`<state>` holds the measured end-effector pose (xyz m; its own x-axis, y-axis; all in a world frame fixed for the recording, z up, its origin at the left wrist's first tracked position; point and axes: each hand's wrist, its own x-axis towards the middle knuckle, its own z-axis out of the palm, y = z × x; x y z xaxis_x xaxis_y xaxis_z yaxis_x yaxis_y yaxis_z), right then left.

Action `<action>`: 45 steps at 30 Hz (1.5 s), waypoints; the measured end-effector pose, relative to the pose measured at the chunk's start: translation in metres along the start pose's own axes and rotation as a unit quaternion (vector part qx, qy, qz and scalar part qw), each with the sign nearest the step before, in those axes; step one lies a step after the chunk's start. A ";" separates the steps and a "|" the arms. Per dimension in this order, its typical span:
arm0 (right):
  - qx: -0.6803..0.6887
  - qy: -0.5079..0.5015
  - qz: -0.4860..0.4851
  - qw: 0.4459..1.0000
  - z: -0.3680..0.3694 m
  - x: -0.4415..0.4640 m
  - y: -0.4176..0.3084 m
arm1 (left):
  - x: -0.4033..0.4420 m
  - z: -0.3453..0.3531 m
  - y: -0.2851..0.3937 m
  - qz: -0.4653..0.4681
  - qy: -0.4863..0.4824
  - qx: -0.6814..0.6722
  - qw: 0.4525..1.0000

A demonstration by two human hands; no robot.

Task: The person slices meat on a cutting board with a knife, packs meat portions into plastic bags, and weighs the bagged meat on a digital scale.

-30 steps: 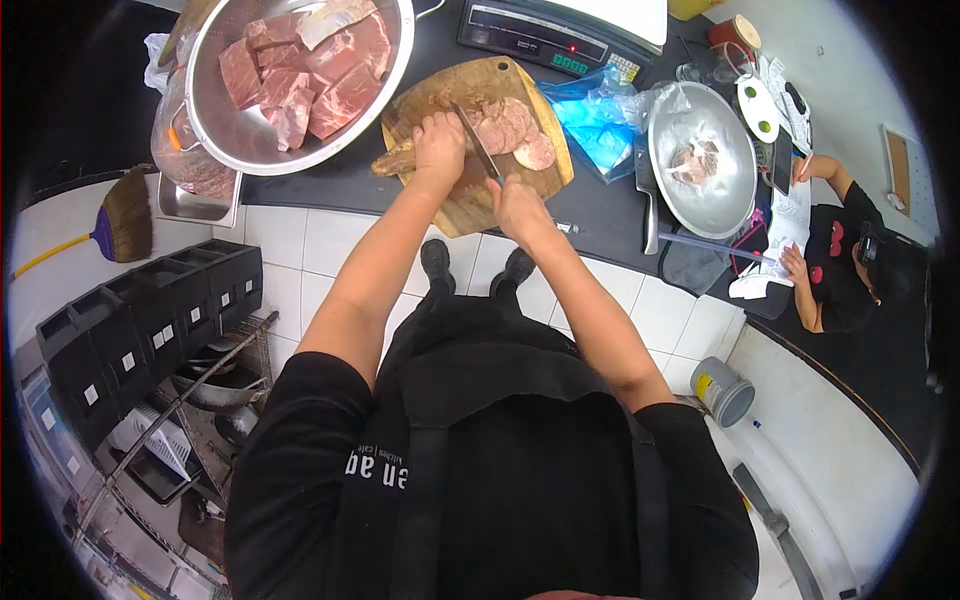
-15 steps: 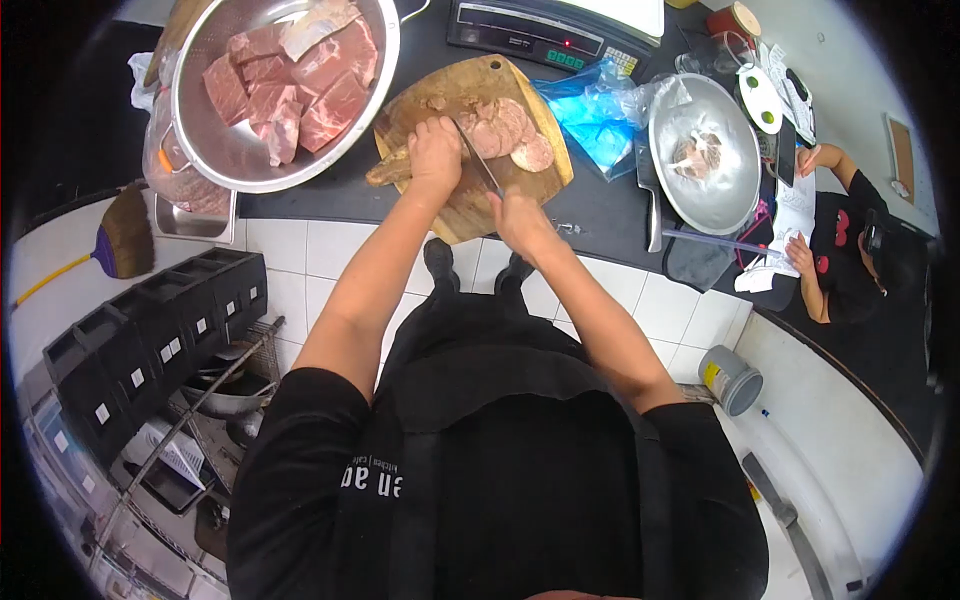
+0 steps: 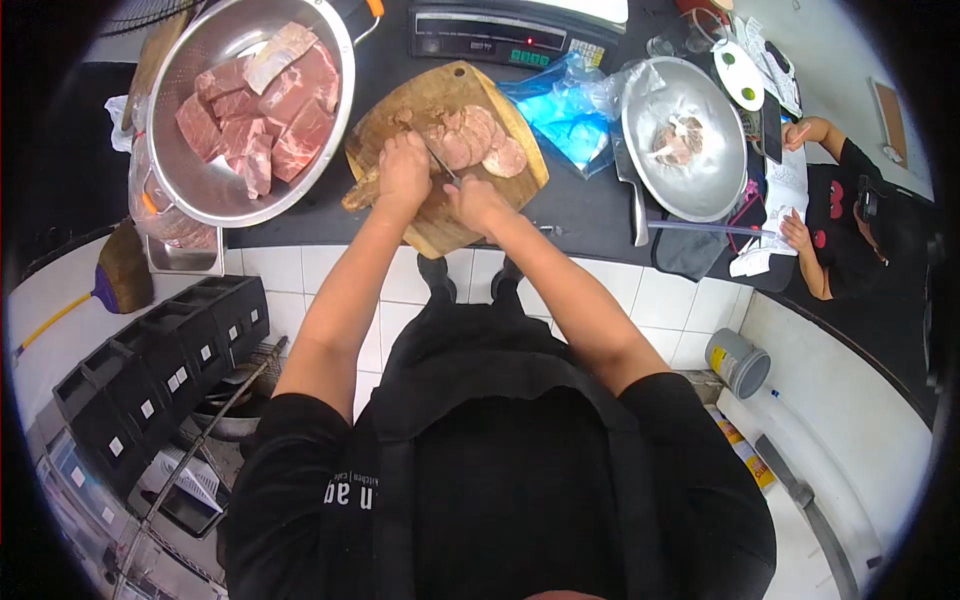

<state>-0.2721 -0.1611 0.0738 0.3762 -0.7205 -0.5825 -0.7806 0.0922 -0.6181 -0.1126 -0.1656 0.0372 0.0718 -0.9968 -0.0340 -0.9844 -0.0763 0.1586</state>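
A brown meat roll (image 3: 360,190) lies across the left side of the wooden cutting board (image 3: 430,235), and my left hand (image 3: 405,172) is closed over its right part. In my right hand (image 3: 480,206) is the handle of a knife (image 3: 441,163), its blade slanting up and left beside my left fingers. The blade's contact with the roll is hidden by my hand. Round, pale pink meat slices (image 3: 468,136) overlap on the board just beyond the blade, with small crumbs near them.
A steel colander (image 3: 165,175) of raw meat chunks stands left of the board. Behind sits a scale (image 3: 480,40). To the right are a blue plastic bag (image 3: 575,125), a second knife (image 3: 639,210) and a metal bowl (image 3: 715,190). Another person's hand (image 3: 797,232) rests on papers.
The whole view has shifted, so the board and bowls appear further left. My right hand and the knife have moved forward, closer to my left hand, which still grips the meat roll.
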 end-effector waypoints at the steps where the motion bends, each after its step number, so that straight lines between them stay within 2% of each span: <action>1: 0.011 -0.012 0.004 1.000 -0.001 0.007 -0.005 | 0.001 -0.002 -0.001 0.000 0.004 0.003 1.000; 5: 0.026 -0.013 0.018 0.999 -0.006 -0.015 0.000 | 0.001 -0.004 0.000 0.000 -0.012 0.005 1.000; 7: -0.015 -0.009 -0.010 1.000 0.007 -0.008 0.025 | 0.003 -0.007 0.000 -0.002 -0.003 0.002 1.000; 11: -0.023 0.028 -0.055 0.998 0.019 0.024 0.021 | 0.001 -0.013 0.002 0.001 -0.026 0.015 1.000; 13: -0.030 0.014 -0.021 0.999 0.015 0.022 0.016 | -0.001 -0.012 0.000 0.004 -0.028 0.014 1.000; 17: -0.046 0.024 -0.033 0.998 0.009 -0.006 0.034 | 0.000 -0.010 -0.004 0.002 -0.016 0.022 1.000; 19: -0.032 -0.011 -0.025 0.999 -0.006 -0.009 0.028 | -0.002 -0.013 -0.001 -0.007 -0.011 0.023 1.000; 22: -0.016 0.006 -0.017 1.000 -0.018 -0.017 0.014 | -0.011 -0.025 0.006 -0.037 -0.008 0.021 0.999; 23: -0.019 0.000 -0.024 1.000 -0.017 -0.022 0.013 | -0.015 -0.029 0.010 -0.084 -0.019 -0.007 0.996; 24: -0.025 0.032 -0.041 0.998 -0.019 -0.027 0.015 | -0.019 -0.032 0.010 -0.130 -0.030 -0.035 0.990; 25: -0.030 0.066 -0.055 0.996 -0.019 -0.033 0.016 | -0.022 -0.025 0.006 -0.137 -0.027 -0.036 0.990; 27: -0.043 0.065 -0.048 0.996 -0.021 -0.048 0.007 | -0.024 -0.006 0.000 -0.078 0.012 0.000 0.997; 34: -0.095 0.053 -0.026 0.994 -0.021 -0.070 -0.008 | -0.015 0.000 0.002 -0.103 -0.001 0.025 0.994; 45: -0.112 0.050 -0.019 0.992 -0.016 -0.070 -0.009 | -0.016 -0.001 0.003 -0.092 0.011 0.026 0.995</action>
<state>-0.2995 -0.1224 0.1281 0.3651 -0.7862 -0.4986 -0.8620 -0.0833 -0.4999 -0.1162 -0.1497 0.0388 0.2551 -0.9663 -0.0354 -0.9610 -0.2574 0.1010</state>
